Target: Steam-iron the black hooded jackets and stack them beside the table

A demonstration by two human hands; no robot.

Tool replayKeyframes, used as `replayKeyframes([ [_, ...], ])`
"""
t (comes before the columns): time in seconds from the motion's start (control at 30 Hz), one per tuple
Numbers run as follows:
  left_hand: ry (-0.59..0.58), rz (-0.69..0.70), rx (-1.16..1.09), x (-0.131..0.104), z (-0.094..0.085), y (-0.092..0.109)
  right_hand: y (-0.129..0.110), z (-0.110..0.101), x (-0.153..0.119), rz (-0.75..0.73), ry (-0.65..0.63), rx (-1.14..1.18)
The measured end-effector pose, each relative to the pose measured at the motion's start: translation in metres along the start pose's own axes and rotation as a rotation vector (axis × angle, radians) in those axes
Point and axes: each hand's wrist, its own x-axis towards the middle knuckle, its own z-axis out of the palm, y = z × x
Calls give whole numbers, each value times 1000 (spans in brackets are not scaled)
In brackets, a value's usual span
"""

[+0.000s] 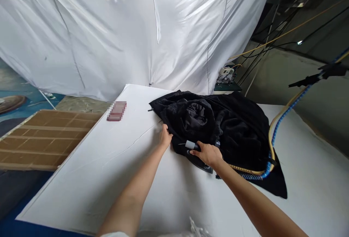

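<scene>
A black plush garment (240, 124) lies bunched on the white-covered table (109, 178), with a round opening lined in shiny black cloth near its middle. At its left edge, my left hand (165, 137) is closed with the fingers pinching the fabric. My right hand (209, 154) is wrapped round the dark handle of a steam iron (193, 145), which has a grey front end. The iron's base rests over the near edge of the garment, partly hidden by my hand. To the right of the iron, a small label with white letters shows on the garment.
A yellow hose and a blue-wrapped hose (285, 111) hang from the upper right and run across the garment. A dark red, pixelated object (117, 111) lies at the table's far left. White sheeting (109, 40) hangs behind; flattened cardboard (49, 138) lies left of the table.
</scene>
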Motion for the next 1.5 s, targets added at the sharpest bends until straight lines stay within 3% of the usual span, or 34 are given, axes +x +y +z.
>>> replayKeyframes([
  [0.2,-135,-236,243,15,-6,25,-31,3,7,27,80,5],
  [0.33,-90,-326,210,25,-26,27,-43,3,11,38,107,9],
  [0.47,23,-206,153,23,-48,18,-53,-3,27,45,26,21],
  [0.6,210,-53,23,9,-58,12,-70,-12,51,90,44,58],
  [0.83,434,14,-158,-15,-86,1,-101,-27,78,72,43,100],
  [0.97,533,51,-145,-20,-106,-4,-98,-24,72,-1,-11,81],
  [1.1,552,9,-111,-24,-115,3,-94,-17,62,-50,1,57],
  [1.3,502,-39,-70,-31,-106,16,-77,-11,47,40,24,81],
  [1.5,359,-74,20,-32,-85,4,-31,-2,25,190,30,96],
])
